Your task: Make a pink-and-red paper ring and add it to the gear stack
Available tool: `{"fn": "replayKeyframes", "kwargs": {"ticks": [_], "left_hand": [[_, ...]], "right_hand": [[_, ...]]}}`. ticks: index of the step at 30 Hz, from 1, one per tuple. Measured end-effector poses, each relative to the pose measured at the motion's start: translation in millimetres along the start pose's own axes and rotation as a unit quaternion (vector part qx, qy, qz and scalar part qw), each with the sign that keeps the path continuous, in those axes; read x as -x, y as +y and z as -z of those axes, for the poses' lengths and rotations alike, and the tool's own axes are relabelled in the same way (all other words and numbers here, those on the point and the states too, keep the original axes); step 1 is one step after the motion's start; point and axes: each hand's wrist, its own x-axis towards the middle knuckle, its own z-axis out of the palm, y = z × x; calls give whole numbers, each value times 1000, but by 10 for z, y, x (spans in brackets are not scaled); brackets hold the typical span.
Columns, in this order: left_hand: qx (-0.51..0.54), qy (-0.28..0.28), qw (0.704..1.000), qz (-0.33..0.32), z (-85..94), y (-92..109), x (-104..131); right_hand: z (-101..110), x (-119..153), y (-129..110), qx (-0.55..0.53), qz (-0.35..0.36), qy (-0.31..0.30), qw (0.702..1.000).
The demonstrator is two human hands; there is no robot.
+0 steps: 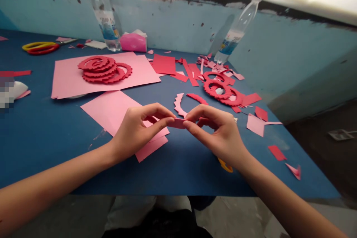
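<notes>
A small pink paper strip (179,123) is pinched at both ends between my hands, above the blue table. My left hand (142,126) grips its left end with thumb and fingertips. On the other end, my right hand (213,128) closes in the same way. Just beyond the fingers lie a curved, jagged pink paper piece (179,105) and a red one (197,99). Pink paper sheets (107,111) lie partly beneath my left hand. Yellow scissors (225,165) show only a handle, the rest hidden under my right hand.
Red jagged paper rings (97,68) sit on a large pink sheet (65,78); more rings (223,91) lie among scraps at right. Two plastic bottles (104,26) (232,37) and a pink tissue pack (134,42) stand by the wall. Red-and-yellow scissors (41,48) lie far left.
</notes>
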Motion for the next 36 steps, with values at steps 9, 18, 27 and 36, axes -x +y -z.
{"fn": "replayKeyframes", "kwargs": {"ticks": [9,18,27,36], "left_hand": [[5,-35,999,22,-23,9,-2],[-1,-46,998,41,15,-1,-22],[41,-34,997,59,3,-29,-15],[29,-24,998,50,1,0,-2]], "right_hand": [[19,-11,-16,-12,-4,-12,1000],[1,-9,6,49,36,-15,998],[-12,-8,21,67,39,-2,997],[-6,-2,26,46,26,-17,998]]}}
